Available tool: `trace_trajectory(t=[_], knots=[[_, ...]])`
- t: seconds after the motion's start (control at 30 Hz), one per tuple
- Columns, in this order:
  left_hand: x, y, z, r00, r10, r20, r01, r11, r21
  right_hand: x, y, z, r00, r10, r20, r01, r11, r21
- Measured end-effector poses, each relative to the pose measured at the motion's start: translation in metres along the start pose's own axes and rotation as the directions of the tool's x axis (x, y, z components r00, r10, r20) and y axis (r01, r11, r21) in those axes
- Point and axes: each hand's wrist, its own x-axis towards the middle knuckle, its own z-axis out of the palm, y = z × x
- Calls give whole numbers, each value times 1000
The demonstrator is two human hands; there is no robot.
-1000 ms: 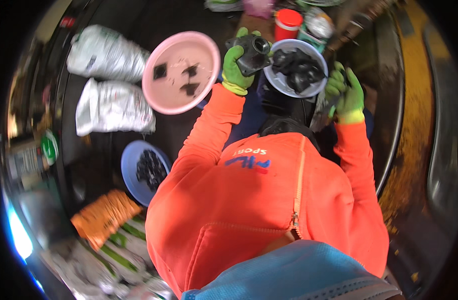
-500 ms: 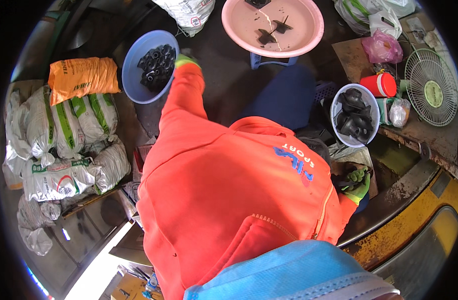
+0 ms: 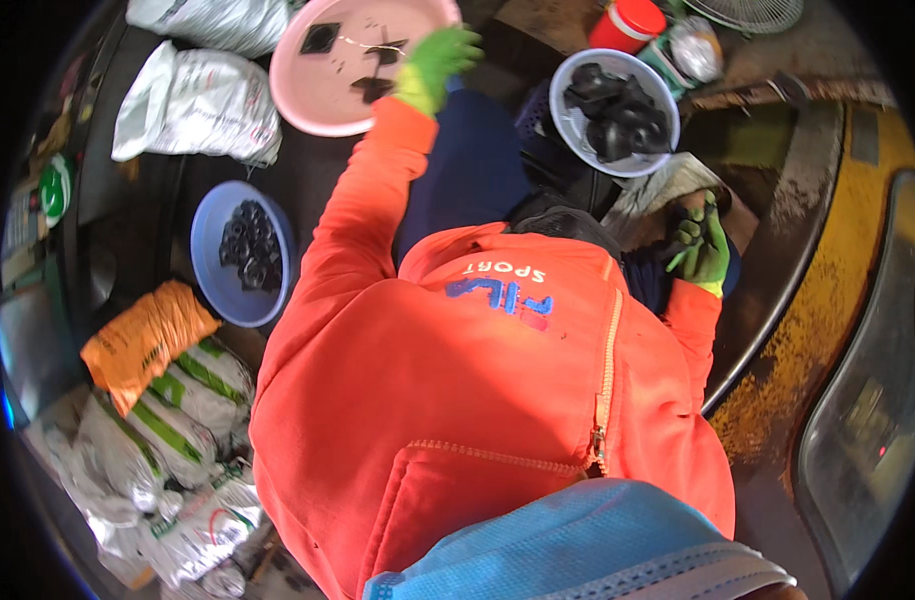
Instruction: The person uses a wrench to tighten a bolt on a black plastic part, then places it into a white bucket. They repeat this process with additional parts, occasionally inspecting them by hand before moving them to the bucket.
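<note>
My left hand (image 3: 438,70), in a green glove, is over the right rim of a pink basin (image 3: 296,105). Its fingers are spread and nothing shows in them. In the basin lie dark angular pieces (image 3: 381,55) and a flat black square (image 3: 321,39). My right hand (image 3: 706,252), gloved the same way, is low on the right beside a greyish sack (image 3: 643,205). Its fingers are apart, one stretched out, with no held thing visible. Just beyond it a pale blue basin (image 3: 626,171) contains black moulded parts (image 3: 623,115).
To the left a blue basin (image 3: 206,262) holds small black ring-like parts (image 3: 250,245). White sacks (image 3: 198,110) and an orange bag (image 3: 148,340) lie around it. A red container (image 3: 626,25) and a fan (image 3: 748,12) are far right; a rusty yellow machine (image 3: 798,320) flanks me.
My left hand has moved from the blue basin's rim to the pink basin, swinging right. My right hand's fingers have spread. The whole view has turned and shifted.
</note>
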Motion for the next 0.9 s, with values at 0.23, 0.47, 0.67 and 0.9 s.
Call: trace_trajectory(t=[0.23, 0.47, 0.67, 0.9], knots=[[55, -128, 206, 954, 29, 297, -294, 265, 918, -4, 15, 9, 972, -124, -199, 124, 992, -9], [70, -107, 243, 806, -10, 591, -550, 356, 756, -6, 16, 29, 915, -159, -370, 50, 956, -289], [-1, -16, 273, 444, 408, 797, -887, 329, 326, 18, 8, 66, 965, -155, -209, 150, 988, -40], [-4, -61, 238, 813, -93, 575, -211, 873, 439, 77, 37, 95, 977, -168, -134, 86, 877, -472]])
